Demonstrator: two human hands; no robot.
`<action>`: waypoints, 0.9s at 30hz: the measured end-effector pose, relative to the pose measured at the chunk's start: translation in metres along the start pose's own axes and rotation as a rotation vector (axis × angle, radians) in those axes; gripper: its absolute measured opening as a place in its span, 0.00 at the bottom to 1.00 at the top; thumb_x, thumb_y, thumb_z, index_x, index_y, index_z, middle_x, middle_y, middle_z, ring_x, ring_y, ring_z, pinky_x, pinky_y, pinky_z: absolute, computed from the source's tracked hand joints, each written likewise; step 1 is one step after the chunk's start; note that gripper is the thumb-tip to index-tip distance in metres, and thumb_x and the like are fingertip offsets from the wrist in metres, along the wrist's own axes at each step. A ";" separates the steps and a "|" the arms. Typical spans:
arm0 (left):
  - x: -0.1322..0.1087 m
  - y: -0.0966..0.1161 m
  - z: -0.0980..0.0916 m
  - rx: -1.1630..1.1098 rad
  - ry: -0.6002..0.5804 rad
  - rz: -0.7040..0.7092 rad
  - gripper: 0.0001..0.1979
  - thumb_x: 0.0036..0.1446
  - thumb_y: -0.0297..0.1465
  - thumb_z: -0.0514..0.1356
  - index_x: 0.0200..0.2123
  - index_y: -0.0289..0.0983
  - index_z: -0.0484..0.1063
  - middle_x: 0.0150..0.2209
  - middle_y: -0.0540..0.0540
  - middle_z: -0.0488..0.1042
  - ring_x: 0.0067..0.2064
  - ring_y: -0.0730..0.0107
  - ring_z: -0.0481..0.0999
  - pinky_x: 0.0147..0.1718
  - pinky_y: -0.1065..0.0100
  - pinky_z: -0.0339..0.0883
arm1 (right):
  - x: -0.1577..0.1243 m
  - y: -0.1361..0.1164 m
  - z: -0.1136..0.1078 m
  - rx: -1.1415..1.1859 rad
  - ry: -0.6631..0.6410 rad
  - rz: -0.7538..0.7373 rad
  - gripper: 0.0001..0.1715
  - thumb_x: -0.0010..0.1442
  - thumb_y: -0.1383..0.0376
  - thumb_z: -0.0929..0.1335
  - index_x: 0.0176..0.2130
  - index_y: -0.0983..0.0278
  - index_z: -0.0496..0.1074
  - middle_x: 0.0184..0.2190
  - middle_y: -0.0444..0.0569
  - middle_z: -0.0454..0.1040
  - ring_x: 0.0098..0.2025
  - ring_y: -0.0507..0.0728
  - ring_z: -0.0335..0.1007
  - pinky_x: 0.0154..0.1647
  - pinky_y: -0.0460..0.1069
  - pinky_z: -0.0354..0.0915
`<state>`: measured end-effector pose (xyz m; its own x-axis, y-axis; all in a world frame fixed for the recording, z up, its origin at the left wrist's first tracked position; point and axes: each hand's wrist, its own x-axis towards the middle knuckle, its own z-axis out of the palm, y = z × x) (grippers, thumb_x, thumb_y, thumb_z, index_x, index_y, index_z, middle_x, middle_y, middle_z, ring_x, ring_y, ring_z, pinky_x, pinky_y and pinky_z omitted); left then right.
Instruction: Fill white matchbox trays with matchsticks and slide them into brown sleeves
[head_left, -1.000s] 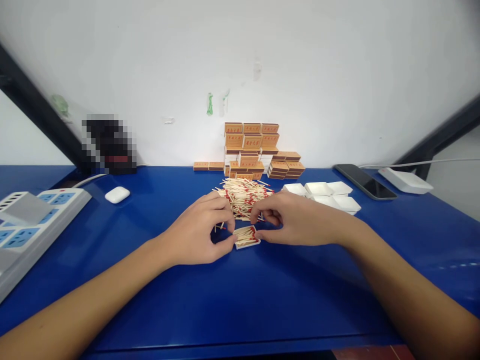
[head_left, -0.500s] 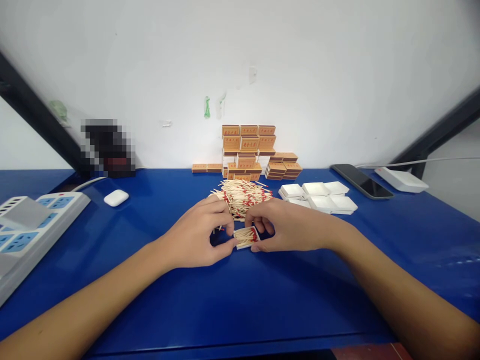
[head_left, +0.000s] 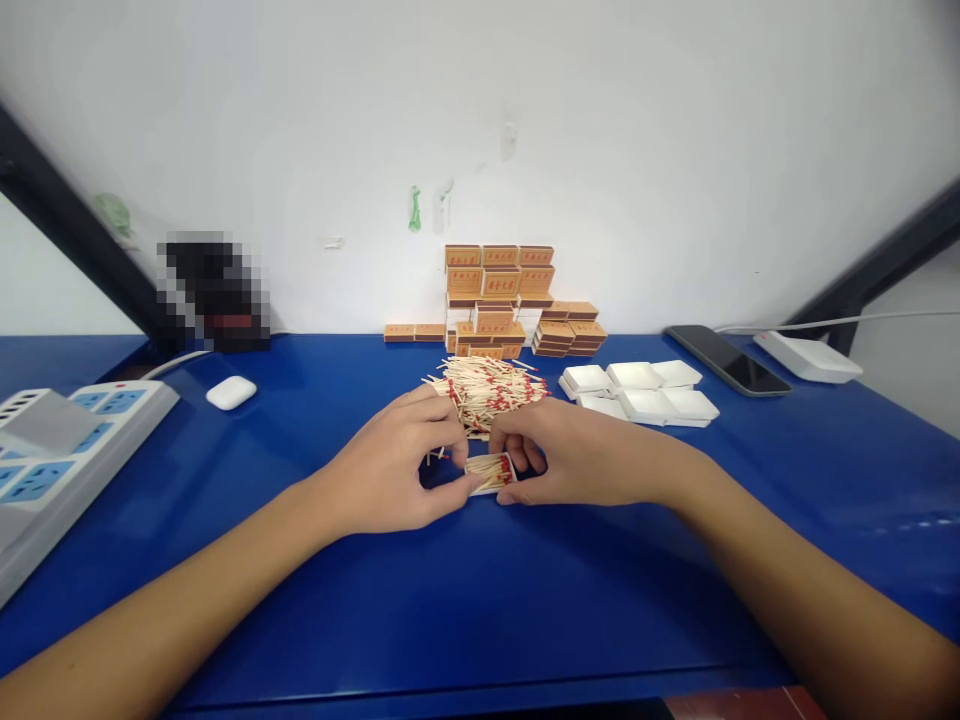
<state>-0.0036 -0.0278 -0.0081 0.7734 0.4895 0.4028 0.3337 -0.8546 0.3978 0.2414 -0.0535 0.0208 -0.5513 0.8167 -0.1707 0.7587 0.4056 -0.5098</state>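
Observation:
A small white matchbox tray (head_left: 491,490) sits on the blue table in front of me, filled with red-tipped matches (head_left: 489,470). My left hand (head_left: 409,460) grips its left end, the thumb reaching over the near left corner. At the right end, my right hand (head_left: 555,450) has its thumb on the near corner and its forefinger at the far side, with the other fingers curled. Just behind the tray lies a big heap of loose matches (head_left: 495,392), partly hidden by both hands.
Orange matchboxes (head_left: 500,284) stand stacked against the wall. White trays (head_left: 634,376) lie right of the heap, with a phone (head_left: 726,360) and a white box (head_left: 807,357) beyond. Leftward are a white earbud case (head_left: 231,392) and a power strip (head_left: 112,440).
The left thumb has moved slightly inward over the tray's near left corner. Both hands stay around the tray; the camera view has shifted a little.

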 end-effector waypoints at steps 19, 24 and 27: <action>0.002 0.005 0.005 -0.071 -0.032 -0.029 0.04 0.62 0.31 0.67 0.35 0.41 0.84 0.36 0.46 0.72 0.41 0.64 0.70 0.42 0.61 0.66 | -0.001 -0.004 0.002 0.042 -0.023 -0.031 0.14 0.58 0.56 0.76 0.39 0.61 0.74 0.32 0.43 0.75 0.31 0.52 0.67 0.29 0.48 0.58; 0.002 0.005 0.006 -0.088 -0.051 -0.040 0.06 0.63 0.31 0.66 0.36 0.40 0.84 0.37 0.46 0.71 0.42 0.63 0.70 0.43 0.60 0.66 | -0.001 -0.008 0.004 0.049 -0.041 -0.031 0.13 0.59 0.56 0.75 0.39 0.61 0.74 0.32 0.43 0.75 0.31 0.52 0.67 0.28 0.48 0.58; 0.002 0.005 0.006 -0.109 -0.057 -0.046 0.05 0.64 0.31 0.65 0.36 0.41 0.83 0.38 0.46 0.71 0.43 0.63 0.70 0.43 0.60 0.66 | 0.000 -0.009 0.004 0.050 -0.044 -0.029 0.14 0.59 0.56 0.76 0.40 0.61 0.74 0.32 0.43 0.76 0.31 0.52 0.68 0.29 0.48 0.58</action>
<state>0.0029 -0.0323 -0.0102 0.7890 0.5143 0.3360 0.3113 -0.8062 0.5031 0.2338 -0.0587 0.0223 -0.5885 0.7854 -0.1919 0.7243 0.4067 -0.5568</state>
